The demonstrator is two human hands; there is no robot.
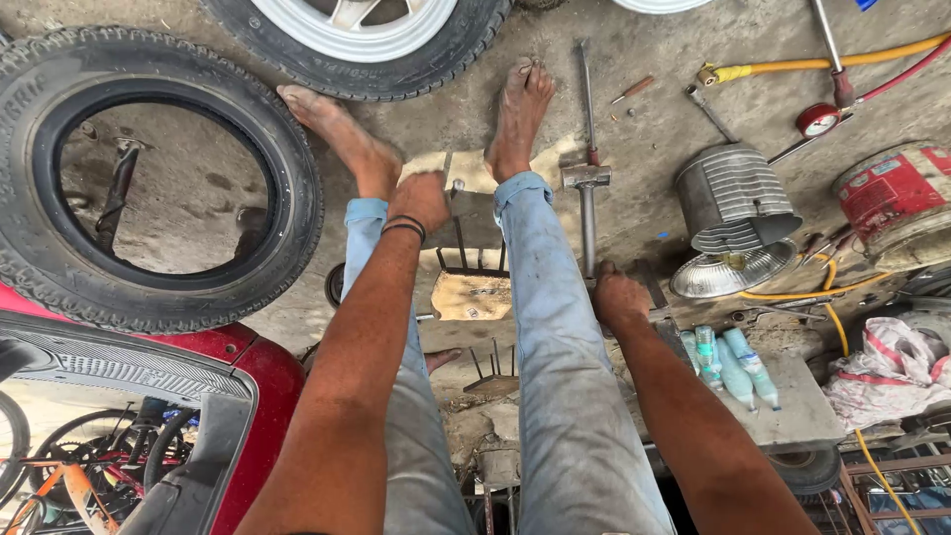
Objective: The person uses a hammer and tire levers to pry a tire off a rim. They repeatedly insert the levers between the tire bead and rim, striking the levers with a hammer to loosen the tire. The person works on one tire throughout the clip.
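Note:
My left hand, with black bands on its wrist, is curled on the left corner of a tan sheet that lies on the ground under my bare feet. My right hand is closed in a fist beside my right leg. It rests at the lower end of a long metal rod and against a dark flat bar. Whether it grips either one is hidden. A small metal stand sits between my legs.
A bare tyre lies at the left and a tyre on a silver rim at the top. A red vehicle body is at lower left. At the right are a ribbed metal cylinder, a red can, yellow hoses, plastic bottles and scattered tools.

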